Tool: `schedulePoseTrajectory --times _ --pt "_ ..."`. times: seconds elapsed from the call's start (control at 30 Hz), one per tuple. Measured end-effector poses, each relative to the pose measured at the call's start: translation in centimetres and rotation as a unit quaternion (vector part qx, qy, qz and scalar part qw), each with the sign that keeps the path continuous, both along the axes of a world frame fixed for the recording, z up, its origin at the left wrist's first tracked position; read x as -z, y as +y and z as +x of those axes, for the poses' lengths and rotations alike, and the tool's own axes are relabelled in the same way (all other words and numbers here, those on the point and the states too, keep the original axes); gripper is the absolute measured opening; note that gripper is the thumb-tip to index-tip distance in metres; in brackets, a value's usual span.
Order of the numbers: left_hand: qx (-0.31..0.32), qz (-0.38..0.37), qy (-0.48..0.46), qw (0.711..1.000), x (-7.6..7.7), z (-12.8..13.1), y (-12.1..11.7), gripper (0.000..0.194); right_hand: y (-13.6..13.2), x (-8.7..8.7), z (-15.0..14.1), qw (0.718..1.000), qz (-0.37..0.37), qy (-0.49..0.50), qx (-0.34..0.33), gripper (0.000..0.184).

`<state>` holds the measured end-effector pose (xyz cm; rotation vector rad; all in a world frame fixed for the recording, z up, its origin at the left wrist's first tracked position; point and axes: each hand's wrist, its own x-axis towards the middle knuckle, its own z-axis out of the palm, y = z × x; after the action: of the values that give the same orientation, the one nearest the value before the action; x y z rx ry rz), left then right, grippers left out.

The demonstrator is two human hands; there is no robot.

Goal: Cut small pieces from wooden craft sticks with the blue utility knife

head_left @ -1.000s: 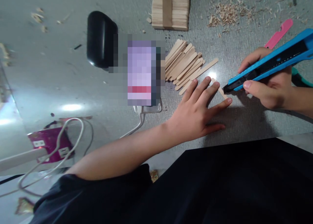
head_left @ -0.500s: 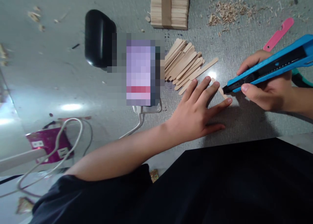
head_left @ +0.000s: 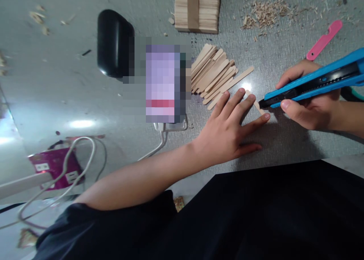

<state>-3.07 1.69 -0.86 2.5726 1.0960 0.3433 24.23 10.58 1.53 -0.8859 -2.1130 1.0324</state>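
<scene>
My left hand (head_left: 230, 127) lies on the grey table with its fingers spread. Its fingertips touch a short wooden craft stick (head_left: 258, 105), partly hidden beside them. In my right hand (head_left: 305, 108) is a blue utility knife (head_left: 315, 80), slanting down to the left. The knife's black tip meets the craft stick just beyond my left fingers. A loose pile of craft sticks (head_left: 214, 70) fans out above my left hand. The blade itself is too small to make out.
Beyond the pile stands a banded bundle of sticks (head_left: 206, 10), with wood shavings (head_left: 264, 13) to its right. A pink folding knife (head_left: 324, 40) lies near my right hand. Further left are a blurred-out phone (head_left: 160, 74), a black case (head_left: 113, 44) and a purple power socket (head_left: 54, 163) with cables.
The utility knife's rear end has swung slightly down toward me, while its tip stays on the craft stick. My left hand keeps its place. The view has shifted a little.
</scene>
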Motion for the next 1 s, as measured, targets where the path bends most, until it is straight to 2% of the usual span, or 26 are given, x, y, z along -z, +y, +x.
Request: schedulePoseTrajectory --times 0.13,0.3,0.4,0.73,0.8,1.0 --pt "0.001 0.012 0.000 1.000 0.0 0.0 0.0 0.079 0.1 0.2 0.1 1.000 0.011 0.011 -0.019 0.021" --pt "0.003 0.023 0.005 1.000 0.1 0.1 0.0 0.078 0.3 0.9 -0.2 0.996 0.067 0.045 -0.028 0.022" --pt "0.001 0.023 0.003 1.000 0.2 0.1 0.0 0.079 0.3 1.1 -0.2 0.996 0.077 0.038 -0.026 0.023" --pt "0.001 0.016 -0.010 1.000 0.1 0.0 0.0 0.076 0.0 0.6 -0.3 0.985 0.164 0.023 -0.053 0.020" --pt "0.002 0.018 -0.010 1.000 0.1 0.0 0.0 0.075 -0.1 0.5 -0.4 0.987 0.150 0.027 -0.051 0.020" --pt "0.012 0.018 -0.002 1.000 -0.3 0.0 0.0 0.075 0.3 0.6 -0.5 0.998 0.033 0.026 -0.035 0.020"
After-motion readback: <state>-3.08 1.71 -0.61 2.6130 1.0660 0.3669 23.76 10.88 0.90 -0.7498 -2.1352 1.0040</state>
